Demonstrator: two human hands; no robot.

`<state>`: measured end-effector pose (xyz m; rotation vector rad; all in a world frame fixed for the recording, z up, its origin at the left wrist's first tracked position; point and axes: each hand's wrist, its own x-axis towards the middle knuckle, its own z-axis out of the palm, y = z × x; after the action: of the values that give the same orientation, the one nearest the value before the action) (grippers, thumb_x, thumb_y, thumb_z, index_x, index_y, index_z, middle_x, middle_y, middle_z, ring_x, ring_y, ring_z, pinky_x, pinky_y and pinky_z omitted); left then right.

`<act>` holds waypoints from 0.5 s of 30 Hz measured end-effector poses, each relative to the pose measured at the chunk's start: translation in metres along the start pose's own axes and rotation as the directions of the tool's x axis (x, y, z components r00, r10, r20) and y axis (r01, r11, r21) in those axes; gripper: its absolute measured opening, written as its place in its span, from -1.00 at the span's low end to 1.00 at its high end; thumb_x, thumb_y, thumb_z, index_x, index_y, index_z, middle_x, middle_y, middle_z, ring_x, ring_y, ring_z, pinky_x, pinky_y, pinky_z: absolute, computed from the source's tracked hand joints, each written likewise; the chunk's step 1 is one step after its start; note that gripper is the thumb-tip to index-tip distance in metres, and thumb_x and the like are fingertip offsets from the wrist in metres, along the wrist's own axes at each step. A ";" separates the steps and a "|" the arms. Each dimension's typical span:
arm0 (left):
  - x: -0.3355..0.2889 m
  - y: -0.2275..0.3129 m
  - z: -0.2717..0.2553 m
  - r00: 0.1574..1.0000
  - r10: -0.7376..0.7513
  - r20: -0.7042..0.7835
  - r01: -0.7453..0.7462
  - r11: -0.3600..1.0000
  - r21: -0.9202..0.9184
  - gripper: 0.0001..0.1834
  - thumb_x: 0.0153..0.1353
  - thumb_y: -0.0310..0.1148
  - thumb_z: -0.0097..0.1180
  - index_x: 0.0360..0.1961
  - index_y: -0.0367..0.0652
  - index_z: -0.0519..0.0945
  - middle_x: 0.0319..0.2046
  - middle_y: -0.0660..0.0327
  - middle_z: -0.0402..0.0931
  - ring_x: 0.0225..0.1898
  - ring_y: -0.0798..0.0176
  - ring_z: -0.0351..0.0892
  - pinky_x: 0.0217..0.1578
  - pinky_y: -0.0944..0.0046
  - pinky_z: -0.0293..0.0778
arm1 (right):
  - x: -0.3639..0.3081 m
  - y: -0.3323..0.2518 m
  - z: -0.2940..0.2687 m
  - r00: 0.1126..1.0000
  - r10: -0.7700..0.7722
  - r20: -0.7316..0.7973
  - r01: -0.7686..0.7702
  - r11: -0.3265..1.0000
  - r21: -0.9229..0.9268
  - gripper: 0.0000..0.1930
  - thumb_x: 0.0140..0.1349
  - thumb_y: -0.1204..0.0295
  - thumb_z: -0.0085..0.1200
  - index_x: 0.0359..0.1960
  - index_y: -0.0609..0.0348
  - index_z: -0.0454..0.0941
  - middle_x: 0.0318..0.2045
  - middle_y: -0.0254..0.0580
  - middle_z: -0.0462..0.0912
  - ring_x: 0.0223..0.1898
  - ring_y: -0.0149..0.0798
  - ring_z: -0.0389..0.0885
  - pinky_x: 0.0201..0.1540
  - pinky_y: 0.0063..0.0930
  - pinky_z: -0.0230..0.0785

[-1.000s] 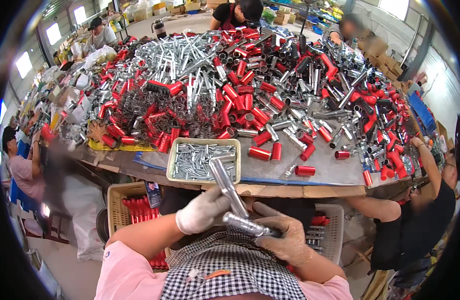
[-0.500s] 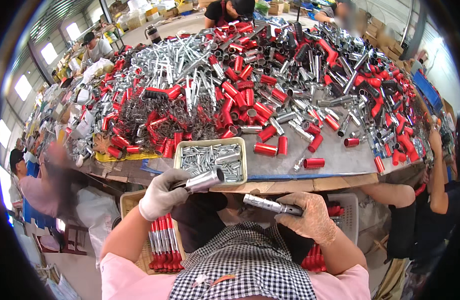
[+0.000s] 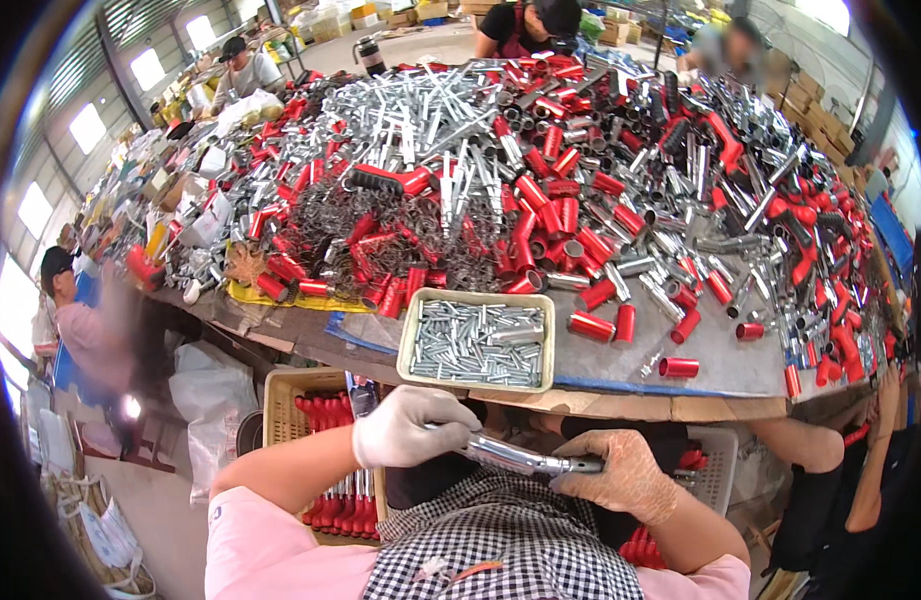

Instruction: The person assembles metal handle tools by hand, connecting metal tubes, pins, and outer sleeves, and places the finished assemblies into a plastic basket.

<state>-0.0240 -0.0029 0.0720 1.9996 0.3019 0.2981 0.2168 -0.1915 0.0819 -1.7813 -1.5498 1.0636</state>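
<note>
My left hand [image 3: 416, 428], in a white glove, is closed around the left end of a shiny metal tube. My right hand [image 3: 621, 475], in a tan patterned glove, pinches the other end of the assembly, a slotted metal cylinder [image 3: 516, 457]. The two pieces meet in one line in front of my checked apron [image 3: 481, 550]; whether one is inside the other I cannot tell. Just beyond my hands, a cream tray [image 3: 406, 345] filled with small metal pins sits at the table's near edge.
The table [image 3: 641, 345] bears a big heap of red sleeves [image 3: 591, 325], chrome tubes and wire springs [image 3: 331, 225]. A basket [image 3: 281, 400] with red-handled tools stands low at my left, a pale crate [image 3: 721, 470] at my right. Other people sit around the table.
My left hand has moved right and down, my right hand slightly right; the two metal pieces, apart before, now meet. The view has shifted, so the table sits farther right and lower.
</note>
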 end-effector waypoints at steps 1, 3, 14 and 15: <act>-0.005 -0.002 0.008 0.989 -0.145 -0.024 0.135 0.959 -0.247 -0.73 0.28 -0.31 0.08 -0.20 -0.35 0.63 -0.45 0.17 0.60 -0.47 0.33 0.55 -0.41 0.34 0.46 | 0.003 -0.002 0.003 0.997 0.081 0.000 -0.080 0.987 0.142 -0.50 -0.11 0.24 0.41 -0.12 0.25 0.63 -0.26 -0.04 0.70 -0.20 -0.21 0.69 -0.06 -0.41 0.49; -0.002 0.004 0.015 0.964 -0.265 -0.007 0.238 0.875 -0.421 -0.55 0.38 -0.11 -0.04 -0.20 -0.36 0.61 -0.53 0.26 0.52 -0.59 0.48 0.39 -0.55 0.43 0.35 | 0.010 -0.008 0.007 0.995 0.089 0.034 -0.095 0.967 0.237 -0.17 -0.17 0.22 0.46 0.18 0.29 0.37 -0.15 0.05 0.66 -0.09 -0.14 0.66 0.01 -0.36 0.46; 0.029 -0.014 0.033 0.989 0.001 -0.146 0.007 0.999 0.052 -0.81 0.18 -0.44 -0.04 -0.44 -0.28 0.61 -0.50 0.01 0.56 -0.43 0.02 0.59 -0.36 0.18 0.50 | 0.046 -0.004 0.025 0.991 0.071 0.111 -0.079 0.994 0.075 -0.52 0.00 0.17 0.32 -0.05 0.13 0.63 -0.25 -0.02 0.69 -0.19 -0.17 0.69 -0.05 -0.39 0.47; 0.033 -0.016 0.039 0.987 -0.035 -0.157 0.044 0.997 0.056 -0.82 0.17 -0.43 -0.02 -0.45 -0.26 0.61 -0.50 0.00 0.55 -0.42 0.00 0.58 -0.35 0.16 0.50 | 0.044 -0.004 0.024 0.997 0.045 0.065 -0.052 0.991 0.123 -0.54 -0.06 0.28 0.34 -0.10 0.26 0.62 -0.28 0.01 0.66 -0.24 -0.18 0.66 -0.12 -0.38 0.46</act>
<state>0.0188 -0.0176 0.0438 2.0299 0.4540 0.4261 0.1960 -0.1501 0.0628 -1.7242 -1.4492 1.2218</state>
